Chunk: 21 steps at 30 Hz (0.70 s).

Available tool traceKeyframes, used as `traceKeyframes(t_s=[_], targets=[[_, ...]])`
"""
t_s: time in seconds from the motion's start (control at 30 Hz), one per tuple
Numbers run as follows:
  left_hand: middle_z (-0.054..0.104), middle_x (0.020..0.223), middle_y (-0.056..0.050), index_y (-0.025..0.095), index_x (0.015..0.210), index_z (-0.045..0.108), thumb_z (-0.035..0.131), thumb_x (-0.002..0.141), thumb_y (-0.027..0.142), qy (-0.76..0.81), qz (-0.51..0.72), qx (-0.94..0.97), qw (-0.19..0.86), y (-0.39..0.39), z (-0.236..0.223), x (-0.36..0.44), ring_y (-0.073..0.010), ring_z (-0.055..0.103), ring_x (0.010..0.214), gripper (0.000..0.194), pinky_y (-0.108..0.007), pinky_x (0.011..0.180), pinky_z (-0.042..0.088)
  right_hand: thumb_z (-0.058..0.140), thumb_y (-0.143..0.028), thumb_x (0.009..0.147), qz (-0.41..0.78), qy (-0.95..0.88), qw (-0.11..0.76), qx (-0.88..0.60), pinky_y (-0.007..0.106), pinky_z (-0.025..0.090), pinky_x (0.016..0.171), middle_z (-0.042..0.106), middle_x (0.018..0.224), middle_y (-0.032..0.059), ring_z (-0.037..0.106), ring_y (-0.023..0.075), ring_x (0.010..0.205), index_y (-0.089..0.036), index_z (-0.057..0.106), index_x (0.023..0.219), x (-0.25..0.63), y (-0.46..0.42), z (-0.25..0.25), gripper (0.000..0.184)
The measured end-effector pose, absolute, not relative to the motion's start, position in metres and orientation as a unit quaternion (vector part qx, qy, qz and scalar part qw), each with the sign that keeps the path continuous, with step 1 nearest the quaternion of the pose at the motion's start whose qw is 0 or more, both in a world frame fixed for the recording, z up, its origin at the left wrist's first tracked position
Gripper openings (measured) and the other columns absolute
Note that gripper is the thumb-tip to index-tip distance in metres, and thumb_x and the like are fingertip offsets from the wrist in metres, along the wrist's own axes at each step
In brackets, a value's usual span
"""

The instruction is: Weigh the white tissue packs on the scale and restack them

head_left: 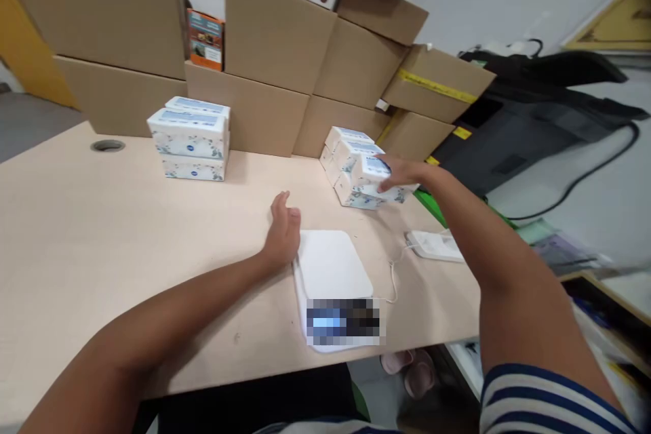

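A white digital scale (333, 261) lies near the table's front edge, nothing on its plate; its display is pixelated. My left hand (283, 234) rests at the scale's left edge, holding nothing, fingers loosely extended upward and thumb apart. At the right, my right hand (401, 173) grips the top front tissue pack (369, 173) of a stack, thumb on its near side; some fingers are hidden behind it. Beneath and behind it are more white tissue packs (346, 149) with a leaf print. Another stack of tissue packs (192, 142) stands farther left.
Cardboard boxes (269, 47) wall off the table's back, with a small orange box (206, 41) among them. A white power strip (437, 245) and thin cable lie right of the scale. A dark grey machine (488, 129) stands beyond the right edge. A round hole (107, 146) pierces the table (102, 230).
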<state>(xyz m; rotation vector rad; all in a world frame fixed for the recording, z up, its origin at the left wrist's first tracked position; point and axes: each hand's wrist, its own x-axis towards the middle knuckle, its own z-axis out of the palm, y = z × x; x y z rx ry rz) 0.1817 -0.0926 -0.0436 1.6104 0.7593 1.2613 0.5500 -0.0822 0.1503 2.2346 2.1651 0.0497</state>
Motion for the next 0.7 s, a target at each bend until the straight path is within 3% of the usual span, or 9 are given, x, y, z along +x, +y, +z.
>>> traceKeyframes(t_s=[0.13, 0.23, 0.33, 0.4, 0.5, 0.6, 0.7], targets=[[0.029, 0.178, -0.026, 0.023, 0.165, 0.039, 0.023, 0.102, 0.091, 0.307, 0.503, 0.658, 0.468, -0.1, -0.04, 0.181, -0.0353, 0.064, 0.14, 0.095, -0.059, 0.134, 0.042, 0.092, -0.053, 0.052, 0.044, 0.717, -0.02, 0.695, 0.074, 0.053, 0.118, 0.071, 0.148, 0.02, 0.065, 0.0546, 0.138, -0.024, 0.066, 0.151, 0.543, -0.076, 0.131, 0.106], [0.025, 0.181, -0.024, 0.023, 0.165, 0.04, 0.026, 0.105, 0.085, 0.296, 0.482, 0.676, 0.472, -0.106, -0.036, 0.178, -0.0377, 0.064, 0.143, 0.088, -0.06, 0.133, 0.043, 0.079, -0.076, 0.063, 0.098, 0.753, -0.085, 0.645, 0.07, 0.049, 0.123, 0.071, 0.144, 0.0179, 0.063, 0.051, 0.142, -0.03, 0.072, 0.133, 0.536, -0.083, 0.122, 0.084], [0.024, 0.182, -0.025, 0.02, 0.166, 0.04, 0.028, 0.11, 0.076, 0.304, 0.467, 0.679, 0.478, -0.112, -0.034, 0.174, -0.0388, 0.063, 0.143, 0.08, -0.061, 0.133, 0.043, 0.064, -0.086, 0.074, 0.165, 0.762, -0.157, 0.606, 0.079, 0.044, 0.118, 0.073, 0.137, 0.0225, 0.064, 0.0526, 0.138, -0.032, 0.071, 0.119, 0.519, -0.093, 0.108, 0.071], [0.023, 0.182, -0.026, 0.019, 0.166, 0.039, 0.03, 0.111, 0.071, 0.316, 0.455, 0.677, 0.484, -0.114, -0.032, 0.172, -0.0386, 0.062, 0.145, 0.077, -0.059, 0.134, 0.042, 0.059, -0.084, 0.081, 0.201, 0.76, -0.196, 0.587, 0.085, 0.036, 0.12, 0.072, 0.14, 0.0248, 0.061, 0.055, 0.142, -0.035, 0.069, 0.123, 0.494, -0.096, 0.096, 0.065], [0.023, 0.183, -0.024, 0.018, 0.166, 0.039, 0.032, 0.112, 0.066, 0.329, 0.429, 0.682, 0.493, -0.118, -0.027, 0.169, -0.0369, 0.054, 0.156, 0.072, -0.054, 0.139, 0.037, 0.054, -0.069, 0.094, 0.216, 0.768, -0.216, 0.563, 0.088, 0.024, 0.127, 0.064, 0.157, 0.0252, 0.051, 0.055, 0.153, -0.032, 0.063, 0.146, 0.425, -0.083, 0.083, 0.065], [0.026, 0.182, -0.023, 0.014, 0.164, 0.041, 0.03, 0.115, 0.057, 0.346, 0.408, 0.683, 0.497, -0.123, -0.02, 0.164, -0.0344, 0.04, 0.167, 0.066, -0.052, 0.143, 0.029, 0.048, -0.052, 0.103, 0.189, 0.811, -0.151, 0.532, 0.076, 0.035, 0.13, 0.053, 0.171, 0.0246, 0.048, 0.0475, 0.16, -0.016, 0.054, 0.162, 0.329, -0.044, 0.091, 0.069], [0.03, 0.179, -0.023, 0.012, 0.16, 0.046, 0.031, 0.115, 0.051, 0.358, 0.391, 0.68, 0.506, -0.127, -0.012, 0.16, -0.0308, 0.031, 0.172, 0.061, -0.047, 0.144, 0.026, 0.056, -0.061, 0.1, 0.115, 0.837, -0.116, 0.522, 0.064, 0.035, 0.136, 0.039, 0.181, 0.0219, 0.039, 0.0436, 0.167, -0.014, 0.041, 0.172, 0.24, 0.013, 0.116, 0.088]])
